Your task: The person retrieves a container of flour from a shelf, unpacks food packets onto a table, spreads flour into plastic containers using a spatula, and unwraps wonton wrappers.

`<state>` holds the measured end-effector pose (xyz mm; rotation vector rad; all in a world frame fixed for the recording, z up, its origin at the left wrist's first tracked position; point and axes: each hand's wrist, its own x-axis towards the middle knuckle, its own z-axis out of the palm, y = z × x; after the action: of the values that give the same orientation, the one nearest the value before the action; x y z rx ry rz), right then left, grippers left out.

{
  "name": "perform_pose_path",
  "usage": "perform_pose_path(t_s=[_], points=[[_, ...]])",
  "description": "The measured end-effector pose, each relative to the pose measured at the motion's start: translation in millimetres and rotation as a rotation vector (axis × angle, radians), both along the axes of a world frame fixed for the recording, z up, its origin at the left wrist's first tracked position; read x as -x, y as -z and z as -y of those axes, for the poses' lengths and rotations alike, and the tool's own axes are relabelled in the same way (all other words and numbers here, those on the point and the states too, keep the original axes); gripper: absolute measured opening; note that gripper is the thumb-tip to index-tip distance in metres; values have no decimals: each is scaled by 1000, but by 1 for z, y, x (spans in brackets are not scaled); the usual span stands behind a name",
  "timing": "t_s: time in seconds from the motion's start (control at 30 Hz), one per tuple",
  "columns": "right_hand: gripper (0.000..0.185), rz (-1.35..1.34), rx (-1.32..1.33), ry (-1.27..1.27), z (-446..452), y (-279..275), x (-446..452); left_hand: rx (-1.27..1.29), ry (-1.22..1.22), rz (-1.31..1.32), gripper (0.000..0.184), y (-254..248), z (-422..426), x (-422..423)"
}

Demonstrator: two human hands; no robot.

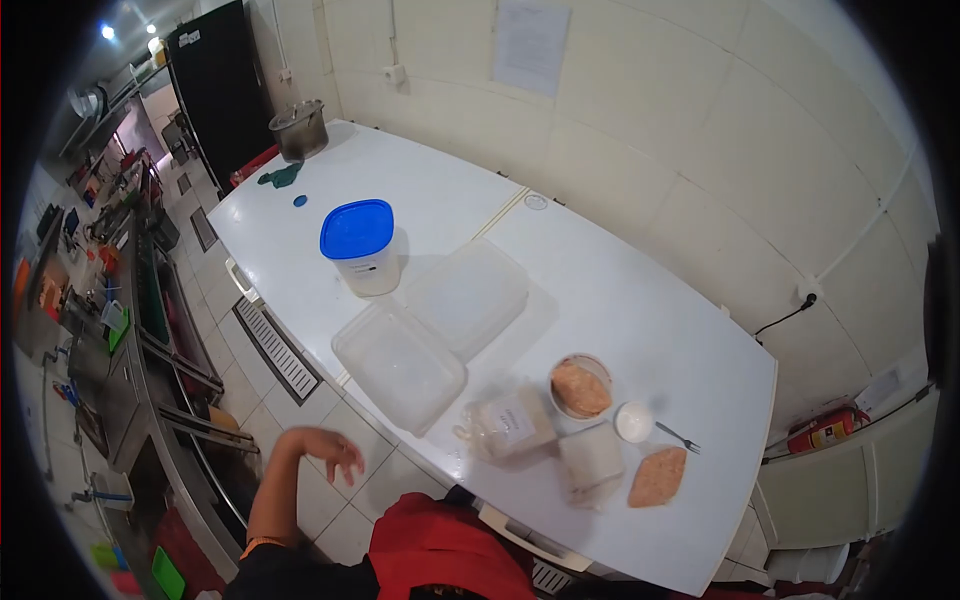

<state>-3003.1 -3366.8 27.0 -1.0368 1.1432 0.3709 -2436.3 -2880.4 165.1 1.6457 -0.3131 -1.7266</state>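
My left hand (335, 452) hangs over the tiled floor, left of the white table (445, 195), its fingers apart and holding nothing. My right hand is out of view. Nearest on the table are two translucent plastic containers (400, 368), a labelled bag (510, 425) and a second wrapped pack (591, 462). Beyond them a round bowl (581, 387) holds an orange-pink piece. A similar flat piece (657, 477) lies on the table, near a small white cup (634, 422) and a fork (679, 437).
A tub with a blue lid (358, 230) stands mid-table. A metal pot (299, 130) and a green cloth (282, 176) are at the far end. Steel counters (125, 400) run along the left. A fire extinguisher (828, 428) is at the right wall.
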Motion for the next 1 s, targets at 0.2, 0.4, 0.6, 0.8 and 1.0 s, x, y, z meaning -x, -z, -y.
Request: perform_pose_path(t_s=[0.2, 0.4, 0.6, 0.8, 1.0], points=[[48, 297, 31, -488, 31, -134, -130, 646, -611, 727, 26, -85, 43, -73], [46, 562, 179, -610, -11, -203, -319, 288, -363, 1472, 55, -28, 135, -186], [42, 609, 193, -777, -48, -190, -363, -254, -105, 1134, 99, 1, 207, -234], [38, 629, 186, -433, -26, -181, -353, -170, -167, 938, 102, -5, 260, -204], [36, 765, 366, -110, -4, -181, -384, 142, -294, 1065, 57, -33, 288, -202]])
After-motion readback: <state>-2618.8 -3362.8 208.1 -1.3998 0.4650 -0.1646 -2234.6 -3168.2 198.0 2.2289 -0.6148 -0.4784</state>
